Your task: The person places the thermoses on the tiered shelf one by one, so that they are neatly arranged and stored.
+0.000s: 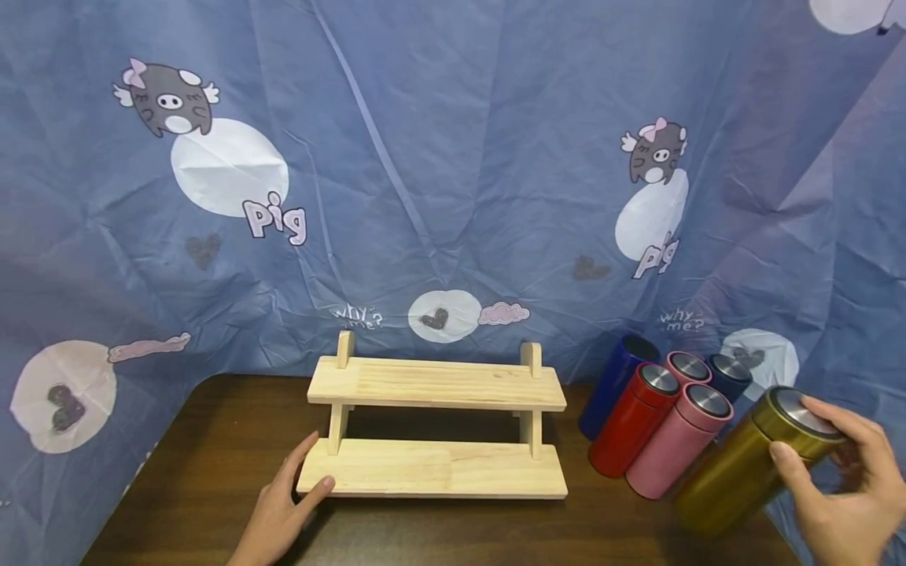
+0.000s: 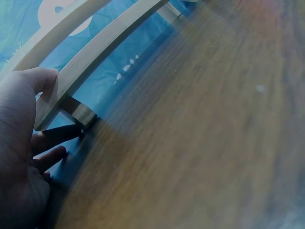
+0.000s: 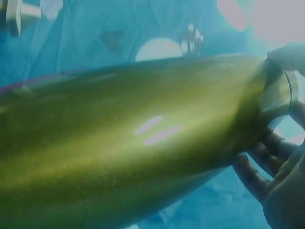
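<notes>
At the right, my right hand (image 1: 852,479) grips a gold thermos bottle (image 1: 743,464) around its upper end, just by the steel-topped lid. In the right wrist view the gold body fills much of the picture, with the fingers (image 3: 251,177) curled at the lid end. My left hand (image 1: 279,503) holds the left end of a two-tier wooden shelf (image 1: 425,470), thumb over the lower board. The left wrist view has that thumb (image 2: 45,78) on the board and the other fingers below it.
Left of the gold bottle stand more thermos bottles: a red one (image 1: 633,420), a pink one (image 1: 679,440), another pink one behind, a blue one (image 1: 609,393) and a dark navy one (image 1: 729,377). A blue printed cloth (image 1: 439,157) hangs behind the brown table (image 1: 205,456).
</notes>
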`<state>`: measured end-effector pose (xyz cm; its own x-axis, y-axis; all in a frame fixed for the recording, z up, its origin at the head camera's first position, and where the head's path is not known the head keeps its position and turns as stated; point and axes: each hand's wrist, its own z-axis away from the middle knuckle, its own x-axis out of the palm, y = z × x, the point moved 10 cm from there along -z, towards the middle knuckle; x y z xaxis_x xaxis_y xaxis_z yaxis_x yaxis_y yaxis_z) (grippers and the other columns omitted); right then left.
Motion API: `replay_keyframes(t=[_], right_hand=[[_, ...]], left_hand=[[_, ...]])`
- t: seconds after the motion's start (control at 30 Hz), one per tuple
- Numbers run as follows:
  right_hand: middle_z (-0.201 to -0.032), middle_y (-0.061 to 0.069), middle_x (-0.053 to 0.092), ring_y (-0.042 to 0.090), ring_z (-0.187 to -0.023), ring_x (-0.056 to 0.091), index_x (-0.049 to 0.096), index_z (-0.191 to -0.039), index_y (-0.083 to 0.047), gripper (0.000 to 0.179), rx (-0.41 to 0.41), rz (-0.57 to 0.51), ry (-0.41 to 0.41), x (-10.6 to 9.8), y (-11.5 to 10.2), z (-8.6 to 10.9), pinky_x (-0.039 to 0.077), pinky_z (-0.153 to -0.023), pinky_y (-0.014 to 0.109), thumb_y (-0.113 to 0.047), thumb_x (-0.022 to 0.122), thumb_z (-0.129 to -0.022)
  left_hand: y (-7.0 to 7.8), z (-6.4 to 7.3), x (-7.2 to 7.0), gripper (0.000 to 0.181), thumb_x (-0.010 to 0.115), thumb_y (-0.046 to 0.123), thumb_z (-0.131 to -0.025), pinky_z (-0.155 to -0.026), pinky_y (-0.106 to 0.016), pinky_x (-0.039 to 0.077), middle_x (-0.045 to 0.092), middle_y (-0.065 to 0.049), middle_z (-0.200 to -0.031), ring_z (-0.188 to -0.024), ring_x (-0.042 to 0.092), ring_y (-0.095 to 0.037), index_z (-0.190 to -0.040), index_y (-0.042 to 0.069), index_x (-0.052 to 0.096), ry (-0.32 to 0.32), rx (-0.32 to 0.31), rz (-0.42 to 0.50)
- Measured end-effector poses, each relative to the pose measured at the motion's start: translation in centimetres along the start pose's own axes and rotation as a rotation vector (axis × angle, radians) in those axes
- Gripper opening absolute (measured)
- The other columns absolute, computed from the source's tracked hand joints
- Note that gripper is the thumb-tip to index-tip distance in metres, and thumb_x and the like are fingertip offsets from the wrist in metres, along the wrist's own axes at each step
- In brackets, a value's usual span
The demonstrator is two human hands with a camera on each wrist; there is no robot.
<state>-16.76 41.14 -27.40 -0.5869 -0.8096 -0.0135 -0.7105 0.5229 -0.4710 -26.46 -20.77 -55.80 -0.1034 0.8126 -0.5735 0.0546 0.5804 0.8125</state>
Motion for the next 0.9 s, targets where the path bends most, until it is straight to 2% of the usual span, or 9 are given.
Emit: replay_keyframes(t=[0.17, 0.4, 0.5, 0.63, 0.83, 0.9], right_hand=[[-0.13, -0.001, 0.072, 0.006, -0.112, 0.07, 0.065, -0.133, 0.022, 0.047, -0.019, -0.008, -0.047, 2.0, -1.0, 0.3, 0.052, -0.091, 0.009, 0.016, 0.076, -0.087], [-0.128, 0.01, 0.074, 0.015, -0.114, 0.069, 0.063, -0.129, 0.027, 0.05, -0.004, -0.16, -0.043, 4.5, -1.9, 0.8, 0.055, -0.094, 0.014, 0.026, 0.071, -0.08], [-0.128, 0.012, 0.073, 0.017, -0.114, 0.069, 0.062, -0.129, 0.029, 0.051, -0.003, -0.194, -0.056, 5.4, -2.2, 1.2, 0.055, -0.094, 0.015, 0.028, 0.069, -0.078], [-0.13, 0.01, 0.073, 0.015, -0.115, 0.07, 0.063, -0.13, 0.026, 0.054, 0.011, -0.163, -0.079, 6.4, -2.2, 1.8, 0.054, -0.092, 0.014, 0.029, 0.071, -0.077], [-0.133, 0.009, 0.072, 0.016, -0.12, 0.07, 0.066, -0.13, 0.023, 0.056, 0.005, -0.123, -0.126, 8.2, -2.4, 2.8, 0.054, -0.099, 0.015, 0.027, 0.075, -0.075], [-0.133, 0.011, 0.071, 0.015, -0.117, 0.07, 0.067, -0.13, 0.021, 0.057, 0.005, -0.122, -0.144, 8.9, -2.4, 3.1, 0.056, -0.088, 0.013, 0.027, 0.075, -0.074]], left_hand=[[0.1, 0.0, 0.0, 0.08, 0.072, 0.046, -0.109, -0.112, -0.084, 0.04, 0.043, -0.03, -0.17, -0.15, 0.045, -0.063, -0.172, 0.012, 0.035, -0.003, -0.001, 0.0], [0.2, 0.2, -0.2, 0.079, 0.073, 0.045, -0.108, -0.111, -0.084, 0.04, 0.044, -0.03, -0.17, -0.15, 0.046, -0.062, -0.171, 0.012, 0.037, 0.016, 0.011, 0.008], [0.2, 0.3, -0.3, 0.079, 0.074, 0.044, -0.107, -0.111, -0.084, 0.041, 0.044, -0.03, -0.17, -0.149, 0.046, -0.062, -0.171, 0.013, 0.039, 0.026, 0.026, 0.007], [0.1, 0.3, -0.2, 0.079, 0.073, 0.044, -0.108, -0.11, -0.085, 0.04, 0.043, -0.031, -0.17, -0.149, 0.046, -0.063, -0.171, 0.014, 0.038, 0.025, 0.029, 0.002], [0.3, 0.3, -0.4, 0.078, 0.074, 0.042, -0.107, -0.111, -0.084, 0.04, 0.045, -0.029, -0.169, -0.149, 0.047, -0.062, -0.17, 0.013, 0.039, 0.045, 0.046, 0.012], [0.4, 0.3, -0.4, 0.077, 0.074, 0.041, -0.107, -0.111, -0.084, 0.041, 0.046, -0.029, -0.169, -0.149, 0.048, -0.061, -0.17, 0.013, 0.04, 0.051, 0.052, 0.012]])
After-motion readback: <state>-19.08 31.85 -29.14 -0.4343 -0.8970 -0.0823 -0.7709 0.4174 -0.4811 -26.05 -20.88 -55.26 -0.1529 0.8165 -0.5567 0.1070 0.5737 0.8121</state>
